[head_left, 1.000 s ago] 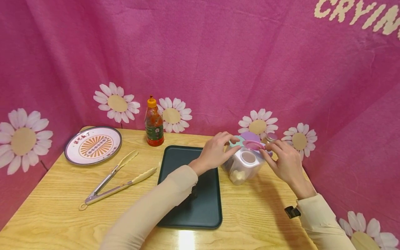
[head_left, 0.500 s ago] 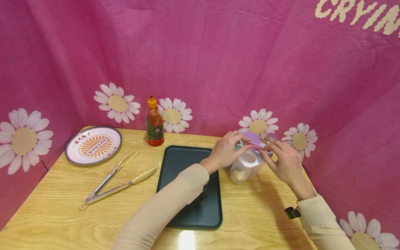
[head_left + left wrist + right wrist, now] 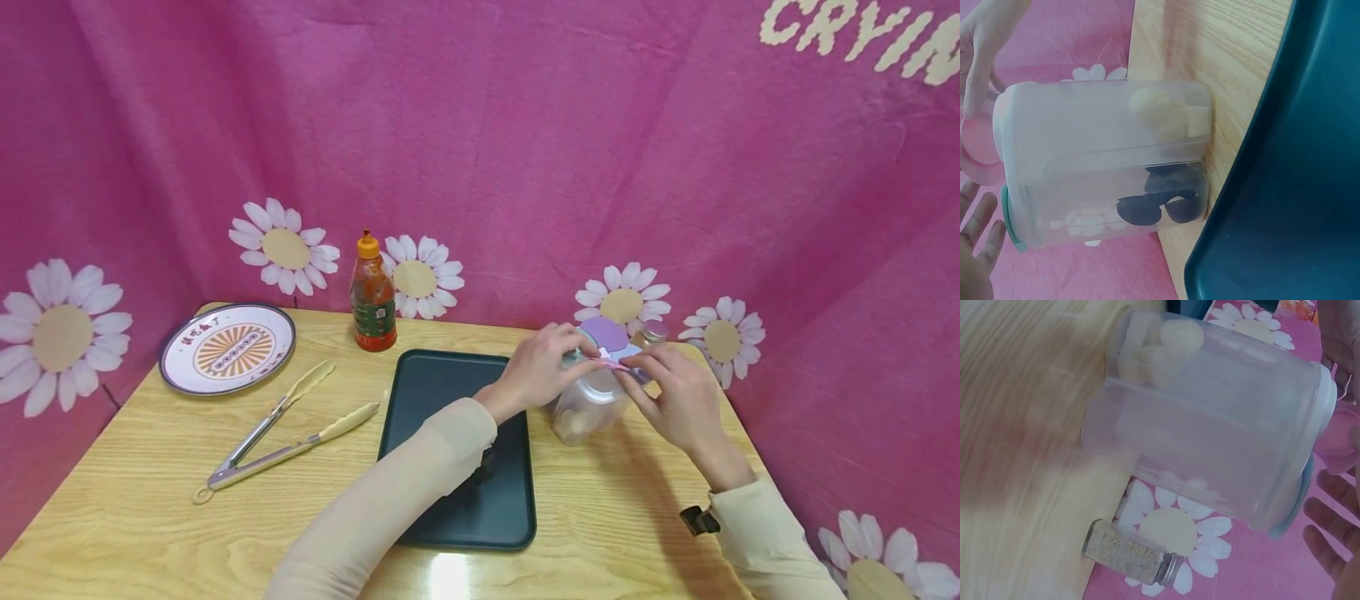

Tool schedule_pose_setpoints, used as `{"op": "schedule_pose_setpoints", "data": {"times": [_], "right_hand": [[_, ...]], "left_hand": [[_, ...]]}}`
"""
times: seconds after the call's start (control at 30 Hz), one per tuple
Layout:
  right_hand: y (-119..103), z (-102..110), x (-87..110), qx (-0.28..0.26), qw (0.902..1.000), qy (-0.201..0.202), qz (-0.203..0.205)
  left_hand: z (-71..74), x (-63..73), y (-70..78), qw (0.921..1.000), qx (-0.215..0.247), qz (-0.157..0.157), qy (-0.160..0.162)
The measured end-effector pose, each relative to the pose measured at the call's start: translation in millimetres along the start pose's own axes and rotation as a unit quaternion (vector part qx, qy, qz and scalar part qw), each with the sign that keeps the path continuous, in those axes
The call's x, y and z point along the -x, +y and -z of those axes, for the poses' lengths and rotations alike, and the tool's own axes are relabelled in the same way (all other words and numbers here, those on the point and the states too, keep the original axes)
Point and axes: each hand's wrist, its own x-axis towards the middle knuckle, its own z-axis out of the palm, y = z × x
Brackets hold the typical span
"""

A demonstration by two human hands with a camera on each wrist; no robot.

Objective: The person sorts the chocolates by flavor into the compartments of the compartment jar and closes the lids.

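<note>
A clear plastic storage jar (image 3: 585,412) with several compartments and round coloured lids stands on the table, right of the tray. At its top, both hands pinch the pink lid (image 3: 612,363), which is tilted off the white rim. My left hand (image 3: 542,364) is at its left edge and my right hand (image 3: 681,398) at its right edge. Pale chunks (image 3: 1163,115) lie in one compartment and dark pieces (image 3: 1147,206) in another. A green lid (image 3: 1012,219) and a purple lid (image 3: 603,333) belong to the same jar; the compartment opening is hidden in the head view.
A dark baking tray (image 3: 487,508) lies under my left forearm. Tongs (image 3: 255,446) lie spread to its left, by a patterned plate (image 3: 176,354). A sauce bottle (image 3: 373,304) stands at the back. Behind the jar is a small seasoning bottle (image 3: 1132,556).
My left hand has moved right, onto the pink lid. The lid has tilted toward me over the round opening, which no longer shows. My right hand has shifted slightly left.
</note>
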Motion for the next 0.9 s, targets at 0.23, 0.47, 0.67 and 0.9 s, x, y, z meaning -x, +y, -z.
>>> {"op": "schedule_pose_setpoints", "data": {"times": [0.23, 0.47, 0.67, 0.9], "right_hand": [[-5.9, -0.9, 6.6, -0.009, 0.9999, -0.007, 0.000], [-12.0, -1.4, 12.4, -0.022, 0.9997, -0.002, -0.005], [-15.9, -1.5, 15.7, -0.020, 0.9998, -0.004, -0.002], [-18.9, -2.8, 17.8, -0.006, 1.0000, -0.006, 0.003]], "left_hand": [[-1.9, 8.6, -3.5, 0.9995, -0.022, -0.022, -0.009], [-3.8, 15.4, -7.1, 0.9985, -0.028, -0.047, -0.001], [-6.3, 18.7, -10.1, 0.9975, -0.035, -0.061, 0.001], [-7.0, 21.8, -13.5, 0.9957, -0.047, -0.080, 0.000]]}}
